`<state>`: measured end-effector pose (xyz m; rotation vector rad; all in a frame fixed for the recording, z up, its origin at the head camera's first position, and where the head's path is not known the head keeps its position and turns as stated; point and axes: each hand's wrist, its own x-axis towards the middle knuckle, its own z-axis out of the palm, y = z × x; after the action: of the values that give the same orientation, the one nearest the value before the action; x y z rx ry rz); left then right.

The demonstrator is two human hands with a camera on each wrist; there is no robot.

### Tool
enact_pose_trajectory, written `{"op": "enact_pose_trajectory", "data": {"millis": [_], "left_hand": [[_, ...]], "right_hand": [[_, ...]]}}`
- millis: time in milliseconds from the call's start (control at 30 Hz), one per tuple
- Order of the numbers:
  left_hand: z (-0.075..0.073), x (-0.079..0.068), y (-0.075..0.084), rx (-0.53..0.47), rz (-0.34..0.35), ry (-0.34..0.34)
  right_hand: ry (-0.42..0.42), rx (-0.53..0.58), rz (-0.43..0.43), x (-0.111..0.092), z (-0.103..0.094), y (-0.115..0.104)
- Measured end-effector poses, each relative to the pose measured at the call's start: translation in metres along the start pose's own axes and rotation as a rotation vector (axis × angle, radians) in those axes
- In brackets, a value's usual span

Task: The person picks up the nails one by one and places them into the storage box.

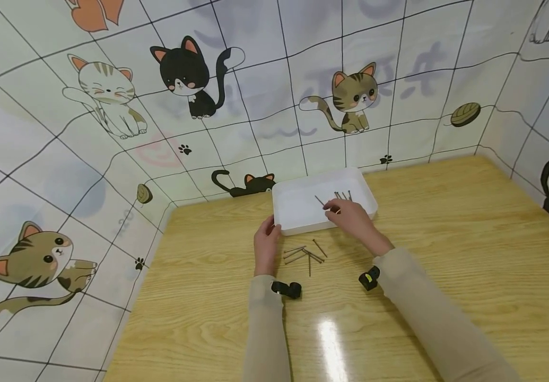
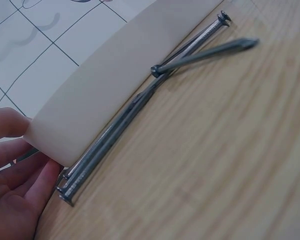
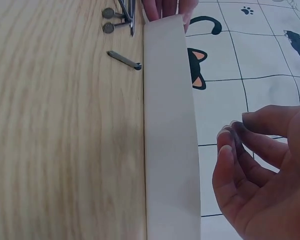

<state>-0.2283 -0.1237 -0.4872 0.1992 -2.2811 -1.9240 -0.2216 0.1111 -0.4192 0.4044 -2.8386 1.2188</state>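
Right grip (image 1: 350, 216) curls over the tray (image 1: 298, 209), fingertips at a nail (image 1: 319, 200); whether it pinches it cannot be told. Laying nails down gently should work best while the left grip (image 1: 267, 245) holds the tray's corner, loose nails (image 2: 142, 100) beside it on the counter (image 1: 183, 318)

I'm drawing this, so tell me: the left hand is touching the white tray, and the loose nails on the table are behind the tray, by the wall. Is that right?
Almost: the head view shows the loose nails on the table in front of the white tray, on the person's side. The left hand is touching that tray, as you said.
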Motion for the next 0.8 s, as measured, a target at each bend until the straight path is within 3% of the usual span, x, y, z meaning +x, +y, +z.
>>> {"op": "enact_pose_trajectory", "data": {"millis": [533,800], "left_hand": [[0.003,-0.002,-0.001,-0.010,-0.028,0.003],[0.001,-0.002,0.001,0.000,0.004,0.008]], "right_hand": [[0.016,0.100,0.025,-0.015,0.018,0.006],[0.004,0.141,0.048,-0.017,0.028,0.007]]}}
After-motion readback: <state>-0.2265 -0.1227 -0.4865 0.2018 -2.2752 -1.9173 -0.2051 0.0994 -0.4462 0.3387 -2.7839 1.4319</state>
